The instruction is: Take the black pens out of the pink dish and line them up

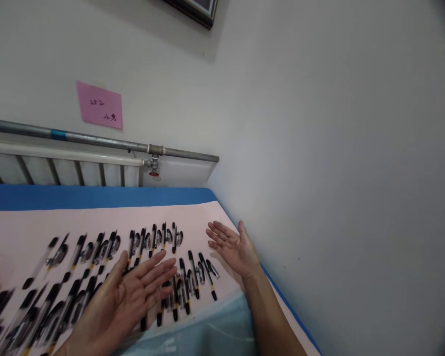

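My left hand (124, 301) is held palm up above rows of pen parts, its fingers stretched out and nothing in it. It hides some of the pieces below. My right hand (233, 246) is also open with the palm turned up, near the right edge of the table and beside the wall. Around and between the hands lie many clear pen barrels (206, 275) with black ends and yellow bands, set out in slanting rows. Small black-and-clear pen caps (212, 269) lie next to them. Neither hand holds a pen part.
A pale pink sheet (196, 217) covers the blue tabletop (96, 197). Light blue translucent material (207, 329) lies at the near edge. Behind stand a radiator (66, 170), a pipe (111, 143) with a red-handled valve (154, 173), and a pink note (100, 105). The wall (337, 173) borders the right side.
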{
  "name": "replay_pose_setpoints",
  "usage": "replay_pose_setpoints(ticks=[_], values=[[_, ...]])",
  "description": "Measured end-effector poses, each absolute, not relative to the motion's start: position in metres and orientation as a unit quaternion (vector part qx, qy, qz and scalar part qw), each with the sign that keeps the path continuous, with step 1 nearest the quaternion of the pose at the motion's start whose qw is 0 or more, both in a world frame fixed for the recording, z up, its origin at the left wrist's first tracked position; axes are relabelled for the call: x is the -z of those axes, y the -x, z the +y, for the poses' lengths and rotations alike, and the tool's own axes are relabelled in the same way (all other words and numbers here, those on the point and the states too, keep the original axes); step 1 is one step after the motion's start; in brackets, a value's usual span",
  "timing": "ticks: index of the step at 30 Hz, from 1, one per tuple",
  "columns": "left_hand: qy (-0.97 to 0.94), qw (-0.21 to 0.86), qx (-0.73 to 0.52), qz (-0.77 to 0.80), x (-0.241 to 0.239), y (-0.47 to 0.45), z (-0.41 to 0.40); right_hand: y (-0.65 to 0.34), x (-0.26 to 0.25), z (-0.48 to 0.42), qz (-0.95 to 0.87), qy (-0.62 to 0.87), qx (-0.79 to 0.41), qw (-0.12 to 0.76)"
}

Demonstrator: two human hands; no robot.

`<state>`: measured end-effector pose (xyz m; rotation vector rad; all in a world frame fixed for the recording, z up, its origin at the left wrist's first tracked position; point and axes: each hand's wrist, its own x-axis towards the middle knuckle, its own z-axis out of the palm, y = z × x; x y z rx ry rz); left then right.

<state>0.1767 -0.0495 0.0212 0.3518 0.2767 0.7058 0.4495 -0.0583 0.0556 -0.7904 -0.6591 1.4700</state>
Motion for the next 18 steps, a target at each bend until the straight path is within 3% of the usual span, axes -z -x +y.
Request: replay_pose_setpoints(ticks=[6, 12, 15, 18], values=[[-0.188, 0.908, -0.35, 0.135, -0.03, -0.181, -0.052, -0.458, -0.046, -0.051, -0.246, 0.453, -0.476, 0.713], [-0.218, 0.898, -0.358, 0.133, -0.034, -0.18, -0.053, -0.444, -0.055, -0.073, -0.283, 0.491, -0.367, 0.738], [-0.212, 0.907, -0.348, 0.108, -0.039, -0.175, -0.056, -0.41, -0.049, -0.119, -0.391, 0.634, -0.224, 0.629], [-0.224, 0.907, -0.342, 0.097, -0.047, -0.175, -0.065, -0.381, -0.027, -0.174, -0.41, 0.729, -0.191, 0.514]])
